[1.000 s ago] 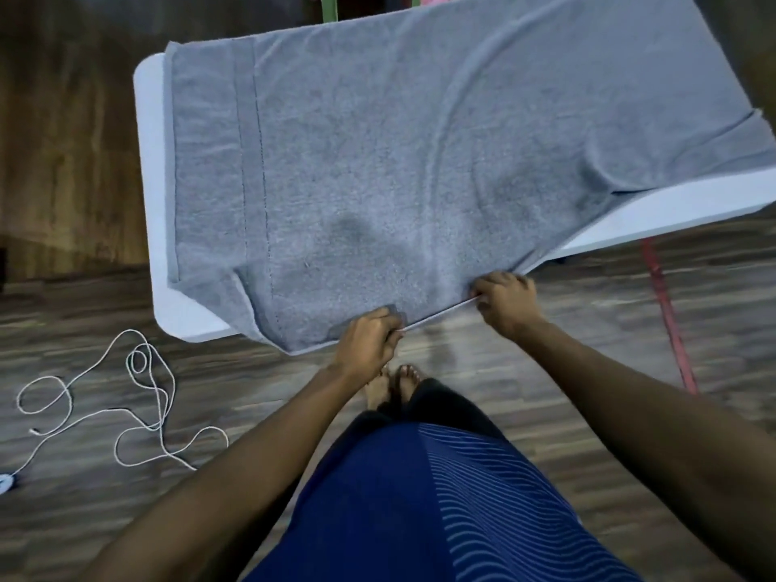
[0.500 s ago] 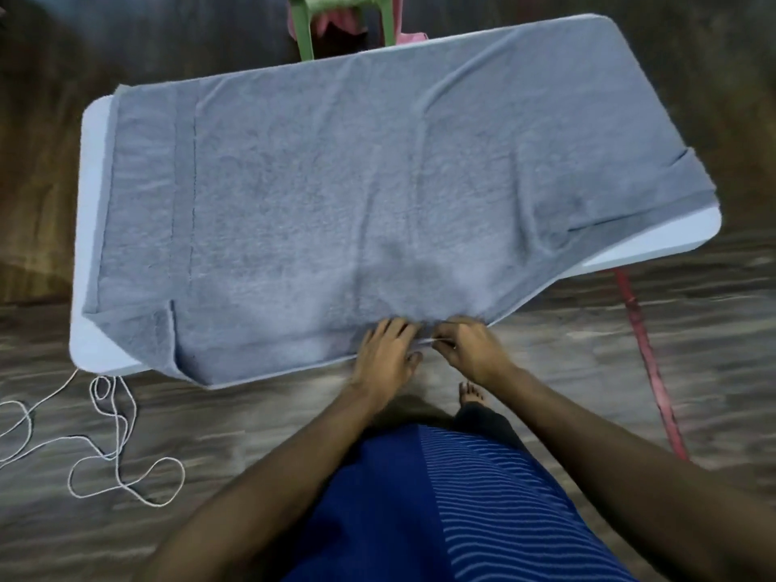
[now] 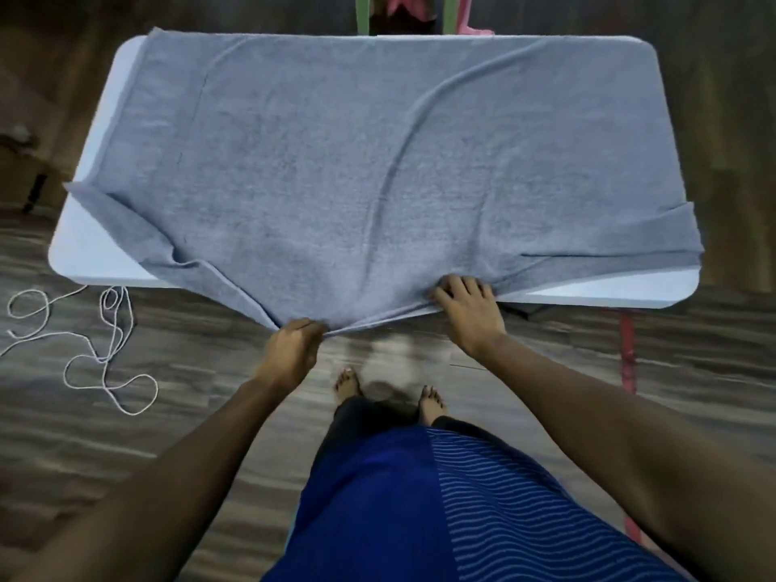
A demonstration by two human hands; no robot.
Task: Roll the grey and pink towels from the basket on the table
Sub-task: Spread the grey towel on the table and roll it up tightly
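head, grey towel edge in left grip

The grey towel lay spread lengthwise over the white counter, covering nearly all of it. A long crease curved down its right half. Its near hem hung off the edge, drawn taut between the gripping left hand and the right hand resting on it.
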